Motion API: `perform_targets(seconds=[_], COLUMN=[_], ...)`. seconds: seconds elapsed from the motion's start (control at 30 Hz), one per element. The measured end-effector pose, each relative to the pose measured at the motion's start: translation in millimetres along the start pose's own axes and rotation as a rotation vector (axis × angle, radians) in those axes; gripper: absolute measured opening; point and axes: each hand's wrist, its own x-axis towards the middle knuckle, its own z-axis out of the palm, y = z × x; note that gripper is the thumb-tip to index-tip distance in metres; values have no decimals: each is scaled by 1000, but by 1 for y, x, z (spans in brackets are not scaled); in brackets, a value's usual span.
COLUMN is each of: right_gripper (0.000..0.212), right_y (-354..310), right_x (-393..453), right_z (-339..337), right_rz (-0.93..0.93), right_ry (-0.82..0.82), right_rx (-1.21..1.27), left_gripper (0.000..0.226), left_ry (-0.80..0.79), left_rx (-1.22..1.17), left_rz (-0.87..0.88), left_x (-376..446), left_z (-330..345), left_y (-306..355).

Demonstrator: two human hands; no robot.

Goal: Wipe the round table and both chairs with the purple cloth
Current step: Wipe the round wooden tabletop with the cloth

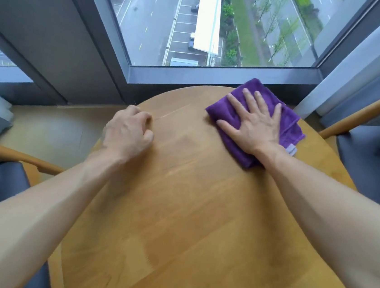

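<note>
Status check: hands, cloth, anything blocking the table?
Right hand flat on purple cloth, far right of round table. Left hand curled, empty, at table's left edge. Nothing else on the tabletop.

I see a worktop (188,214) made of light wood, smooth, with long grain lines and a soft shine. The purple cloth (234,115) looks soft and fuzzy, not shiny, with a stitched edge and a small pale tag. The left chair (2,184) and the right chair (372,152) have smooth wood rails and dark padded seats that look matt. The window frame (215,77) looks like grey metal.
</note>
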Motion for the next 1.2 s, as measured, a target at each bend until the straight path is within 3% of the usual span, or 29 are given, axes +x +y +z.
perform_targets(seconds=[0.13, 0.3, 0.43, 0.5, 0.57, 0.7, 0.83, 1.07, 1.2], right_gripper=[84, 86, 87, 86, 84, 82, 80, 80, 79], right_y=[52, 33, -26, -67, -107, -142, -91, 92, 129], right_x=[-24, -40, -56, -67, -81, -112, -123, -139, -164], right_z=[-2, 1, 4, 5, 8, 12, 8, -4, -1], right_rz=[146, 214, 160, 72, -52, -262, -331, 99, 206], right_ry=[-2, 1, 13, 18, 13, 4, -5, -25, -7], right_rx=[23, 52, 75, 74, 58, 34, 15, -20, 19], left_gripper=[57, 91, 85, 71, 51, 47, 40, 39, 42], left_ry=[-148, -209, -237, -237, -150, -54, -93, -195, -198], left_rx=[236, 288, 258, 222, 178, 24, 24, 83, 137], left_rz=[-98, -196, -182, -148, -88, -44, -28, -44, -109], left_x=[6, 6, -2, -5, -7, -8, -2, -18, -25], left_z=[1, 22, 28, 23, 13, -9, -10, 20, 23], left_y=[28, 45, 39, 35, 26, 7, 22, 89, 110])
